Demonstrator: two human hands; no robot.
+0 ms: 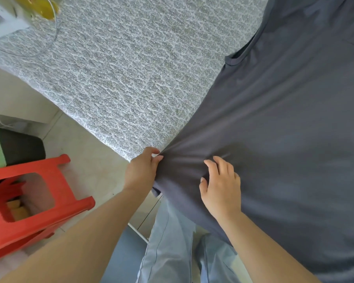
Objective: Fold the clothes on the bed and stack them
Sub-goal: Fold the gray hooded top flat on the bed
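Left hand [143, 170] is pinching the near corner of the grey shirt [284, 129], thumb and fingers clamped on the hem right at the bed [131, 82] edge. Right hand [221, 184] is resting on the shirt just beside the left, fingers bent and digging into the cloth w/ a small bunch gathering under them; looks like it's gripping a fold rather than lying flat, tho the fingertips are partly hidden.

Shirt is lying spread over the bed, neck opening toward the far side, lower part hanging off the near edge of the bed over the person's jeans [172, 242]. No folded pile is showing on the bed, so the task is prob at an early stage.

Risks from here:
- Both hands are sitting close together on one corner. Pulling from there will likely drag the whole shirt skew across the bed, creases fanning out from the corner.
- The overhang is heavy enough that, if the pinch slackens, the shirt could slide off the bed to the floor.
- Red stool [29, 201] is standing on the floor left of the bed edge, near the left arm; a wide swing could catch it.
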